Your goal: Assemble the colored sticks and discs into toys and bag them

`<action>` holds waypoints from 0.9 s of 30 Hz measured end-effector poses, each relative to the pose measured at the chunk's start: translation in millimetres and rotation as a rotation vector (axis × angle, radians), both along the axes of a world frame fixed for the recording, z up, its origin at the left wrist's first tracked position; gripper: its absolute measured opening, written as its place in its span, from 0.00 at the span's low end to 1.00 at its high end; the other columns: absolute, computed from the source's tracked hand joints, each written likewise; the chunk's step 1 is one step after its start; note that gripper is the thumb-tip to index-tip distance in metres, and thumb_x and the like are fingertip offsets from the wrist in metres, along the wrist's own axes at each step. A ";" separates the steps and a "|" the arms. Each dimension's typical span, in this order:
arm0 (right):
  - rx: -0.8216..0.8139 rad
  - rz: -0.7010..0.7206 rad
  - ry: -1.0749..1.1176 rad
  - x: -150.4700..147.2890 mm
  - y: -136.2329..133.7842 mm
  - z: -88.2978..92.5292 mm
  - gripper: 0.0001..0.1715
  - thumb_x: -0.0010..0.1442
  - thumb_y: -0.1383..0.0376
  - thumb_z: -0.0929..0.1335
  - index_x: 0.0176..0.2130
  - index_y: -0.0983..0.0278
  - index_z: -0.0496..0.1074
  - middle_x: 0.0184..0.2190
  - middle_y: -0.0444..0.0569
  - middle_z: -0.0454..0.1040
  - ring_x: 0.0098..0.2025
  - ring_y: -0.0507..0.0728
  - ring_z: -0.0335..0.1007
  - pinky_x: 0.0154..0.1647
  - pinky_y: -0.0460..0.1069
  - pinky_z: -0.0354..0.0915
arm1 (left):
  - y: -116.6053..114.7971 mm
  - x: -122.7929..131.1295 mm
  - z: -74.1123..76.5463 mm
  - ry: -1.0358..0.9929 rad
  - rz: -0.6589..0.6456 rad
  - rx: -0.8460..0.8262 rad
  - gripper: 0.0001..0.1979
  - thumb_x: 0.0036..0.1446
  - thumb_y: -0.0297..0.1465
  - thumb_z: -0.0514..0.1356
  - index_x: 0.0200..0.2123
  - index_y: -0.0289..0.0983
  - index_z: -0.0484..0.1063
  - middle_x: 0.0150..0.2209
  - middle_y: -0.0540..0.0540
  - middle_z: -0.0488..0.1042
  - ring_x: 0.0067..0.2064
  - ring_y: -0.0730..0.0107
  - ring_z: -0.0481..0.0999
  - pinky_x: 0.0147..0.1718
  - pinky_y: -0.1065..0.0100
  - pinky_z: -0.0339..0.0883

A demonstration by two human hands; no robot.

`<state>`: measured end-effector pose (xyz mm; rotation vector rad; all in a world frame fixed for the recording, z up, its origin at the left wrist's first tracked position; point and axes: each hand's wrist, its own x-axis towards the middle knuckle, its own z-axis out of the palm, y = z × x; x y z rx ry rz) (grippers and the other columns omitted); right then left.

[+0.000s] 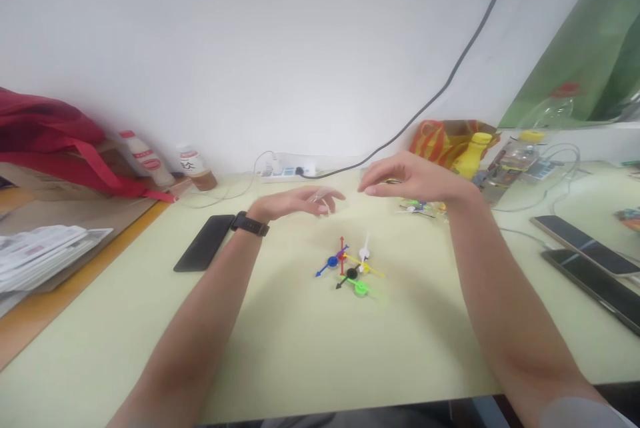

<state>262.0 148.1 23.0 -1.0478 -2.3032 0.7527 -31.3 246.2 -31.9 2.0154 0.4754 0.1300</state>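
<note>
Surface: a pale green tabletop bears everything.
Around: a power strip at 12 o'clock, a black smartphone at 10 o'clock.
Left: the left hand, curled at 11 o'clock, has its fingertips at a clear plastic piece; whether it pinches cannot be told.
Right: the right hand, fingers curled toward the thumb at 1 o'clock, hovers above smaller coloured pieces; any hold cannot be told.
Centre: coloured plastic arrows lie in a crossed heap between the hands.

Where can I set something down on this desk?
Bare pale-green desk shows in front of the coloured arrow pieces, and between them and the black phone on the left. Crowded at the back right: the yellow bottle and small coloured pieces by the right hand.
</note>
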 end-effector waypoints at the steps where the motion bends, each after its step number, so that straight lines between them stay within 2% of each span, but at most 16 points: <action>1: 0.002 -0.022 0.020 3.3 3.1 -2.8 0.21 0.64 0.50 0.69 0.46 0.62 0.81 0.47 0.51 0.81 0.49 0.60 0.75 0.48 0.52 0.67 | 1.4 -2.2 0.3 0.009 0.014 0.028 0.31 0.62 0.47 0.63 0.66 0.44 0.67 0.56 0.40 0.73 0.58 0.53 0.73 0.58 0.55 0.67; 4: -0.038 -0.105 -0.032 13.3 19.1 -18.9 0.20 0.66 0.53 0.68 0.48 0.62 0.78 0.50 0.53 0.80 0.53 0.61 0.73 0.52 0.53 0.67 | 6.1 -9.4 0.7 0.051 0.055 0.122 0.31 0.62 0.45 0.64 0.66 0.43 0.67 0.55 0.42 0.74 0.57 0.53 0.73 0.57 0.55 0.67; 6: -0.158 -0.130 -0.220 16.0 32.3 -35.0 0.17 0.62 0.55 0.70 0.47 0.61 0.79 0.51 0.53 0.79 0.53 0.63 0.74 0.49 0.52 0.68 | 9.4 -12.9 -1.0 0.079 0.075 0.169 0.31 0.62 0.45 0.64 0.65 0.43 0.67 0.54 0.42 0.74 0.55 0.53 0.74 0.55 0.55 0.67; 8: -0.356 -0.074 -0.398 13.4 44.5 -53.3 0.19 0.57 0.58 0.73 0.48 0.60 0.80 0.52 0.52 0.79 0.51 0.63 0.75 0.46 0.51 0.69 | 12.2 -14.0 -4.5 0.096 0.088 0.184 0.31 0.62 0.46 0.64 0.65 0.43 0.66 0.54 0.42 0.74 0.55 0.53 0.74 0.55 0.55 0.67; 10: -0.536 0.004 -0.477 7.3 54.0 -71.1 0.25 0.50 0.59 0.77 0.49 0.60 0.80 0.51 0.51 0.80 0.47 0.62 0.77 0.45 0.50 0.70 | 14.0 -12.7 -9.0 0.113 0.092 0.169 0.32 0.61 0.46 0.64 0.66 0.43 0.66 0.54 0.41 0.73 0.54 0.54 0.74 0.55 0.56 0.66; 13: -0.687 0.145 -0.409 -0.5 63.5 -91.9 0.28 0.44 0.58 0.79 0.46 0.63 0.81 0.45 0.50 0.82 0.45 0.61 0.78 0.46 0.49 0.70 | 13.9 -8.4 -14.5 0.146 0.104 0.133 0.33 0.61 0.47 0.65 0.66 0.44 0.66 0.54 0.41 0.74 0.54 0.54 0.74 0.55 0.56 0.65; 15: -0.749 0.184 -0.347 -0.4 67.3 -99.5 0.27 0.44 0.57 0.80 0.42 0.66 0.81 0.38 0.50 0.82 0.43 0.60 0.78 0.46 0.49 0.71 | 12.3 -6.2 -16.2 0.167 0.118 0.114 0.33 0.61 0.47 0.65 0.66 0.44 0.66 0.54 0.41 0.75 0.56 0.53 0.74 0.57 0.56 0.63; 18: -0.786 0.170 -0.309 6.8 69.5 -100.9 0.23 0.45 0.57 0.79 0.38 0.69 0.80 0.31 0.49 0.81 0.37 0.58 0.78 0.43 0.50 0.72 | 10.0 -5.4 -17.0 0.173 0.137 0.082 0.33 0.61 0.46 0.65 0.66 0.45 0.65 0.54 0.42 0.75 0.58 0.53 0.73 0.59 0.55 0.61; 22: -0.745 0.146 -0.249 20.5 65.2 -89.8 0.21 0.51 0.55 0.77 0.38 0.68 0.78 0.31 0.50 0.80 0.33 0.55 0.76 0.40 0.50 0.71 | 11.8 -8.0 -20.6 0.131 0.150 0.038 0.33 0.61 0.45 0.65 0.67 0.45 0.64 0.54 0.42 0.75 0.59 0.52 0.72 0.60 0.55 0.60; 27: -0.578 0.022 -0.176 38.1 54.0 -69.4 0.20 0.55 0.53 0.76 0.38 0.66 0.78 0.26 0.47 0.77 0.30 0.53 0.73 0.36 0.48 0.69 | 17.4 -11.4 -27.0 0.056 0.117 -0.052 0.33 0.63 0.44 0.63 0.69 0.47 0.62 0.54 0.42 0.74 0.56 0.55 0.74 0.55 0.57 0.66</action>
